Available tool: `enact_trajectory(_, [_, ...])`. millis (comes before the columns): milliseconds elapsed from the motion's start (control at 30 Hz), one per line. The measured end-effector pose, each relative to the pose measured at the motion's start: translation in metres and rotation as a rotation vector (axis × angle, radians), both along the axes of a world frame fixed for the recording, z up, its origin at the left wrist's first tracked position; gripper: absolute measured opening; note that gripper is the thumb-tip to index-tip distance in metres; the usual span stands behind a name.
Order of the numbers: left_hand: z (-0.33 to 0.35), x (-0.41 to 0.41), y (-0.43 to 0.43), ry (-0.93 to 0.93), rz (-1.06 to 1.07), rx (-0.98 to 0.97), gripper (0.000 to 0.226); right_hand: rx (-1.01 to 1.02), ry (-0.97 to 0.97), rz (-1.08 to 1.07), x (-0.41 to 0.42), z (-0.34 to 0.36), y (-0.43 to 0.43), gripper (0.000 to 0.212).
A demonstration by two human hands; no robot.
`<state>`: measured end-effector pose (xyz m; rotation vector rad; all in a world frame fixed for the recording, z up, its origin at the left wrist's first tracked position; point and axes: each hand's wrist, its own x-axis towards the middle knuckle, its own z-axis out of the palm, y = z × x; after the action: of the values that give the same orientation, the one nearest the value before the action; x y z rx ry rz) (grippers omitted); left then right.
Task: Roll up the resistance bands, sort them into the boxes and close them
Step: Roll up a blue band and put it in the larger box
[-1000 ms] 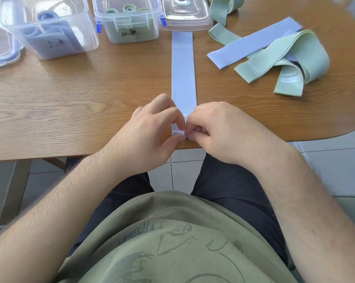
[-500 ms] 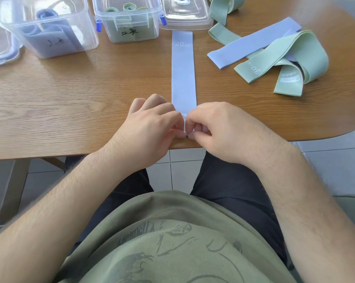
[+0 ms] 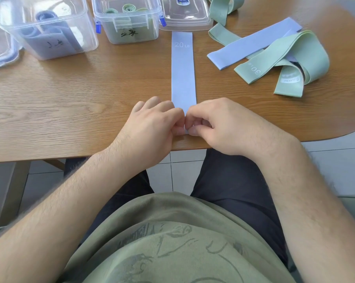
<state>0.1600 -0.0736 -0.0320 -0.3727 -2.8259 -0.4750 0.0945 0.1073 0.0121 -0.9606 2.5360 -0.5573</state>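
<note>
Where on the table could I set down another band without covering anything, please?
The widest bare tabletop lies left of the 20 LB band, between the blue-band box, the green-band box and the near edge, beyond the left hand. A smaller patch sits right of the right hand, nearer than the loose bands. The far edge is crowded: boxes and lid.

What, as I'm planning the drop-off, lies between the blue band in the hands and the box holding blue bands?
Nothing visible. The left hand and right hand pinch the near end of the blue band; bare table runs from there to the blue-band box. The green-band box stands beside that path, not in it.
</note>
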Motion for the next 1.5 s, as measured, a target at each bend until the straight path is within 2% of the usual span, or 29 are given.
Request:
enact_trajectory(67, [-0.001,-0.003,-0.001,-0.017,-0.014,0.082,0.034,-0.014,-0.041,-0.021,-0.001,0.001,0.001,0.007])
enact_trajectory(200, [-0.005,-0.003,-0.006,-0.025,-0.063,0.188,0.013,-0.016,-0.063,-0.027,-0.002,0.002,0.002,0.012])
enact_trajectory(367, [-0.010,0.002,-0.010,0.027,-0.134,0.159,0.027,-0.034,-0.021,-0.018,0.002,-0.005,0.000,0.012])
enact_trajectory(500, [-0.011,0.005,-0.019,0.031,-0.153,0.158,0.019,-0.055,0.019,-0.018,0.004,-0.007,0.000,0.009])
enact_trajectory(833, [-0.017,0.003,-0.014,0.106,-0.140,0.118,0.020,0.013,0.141,0.006,0.008,0.001,-0.003,0.009])
enact_trajectory(1067, [-0.012,0.005,-0.010,0.144,-0.107,0.065,0.020,0.029,0.160,0.018,0.004,0.000,-0.004,0.012])
enact_trajectory(1300, [-0.007,0.004,-0.014,0.101,-0.100,0.057,0.014,0.010,0.138,0.002,0.006,0.001,-0.002,0.001])
enact_trajectory(1500, [-0.013,-0.002,-0.012,0.110,-0.084,0.078,0.021,0.018,0.147,-0.028,0.004,-0.001,-0.002,0.011])
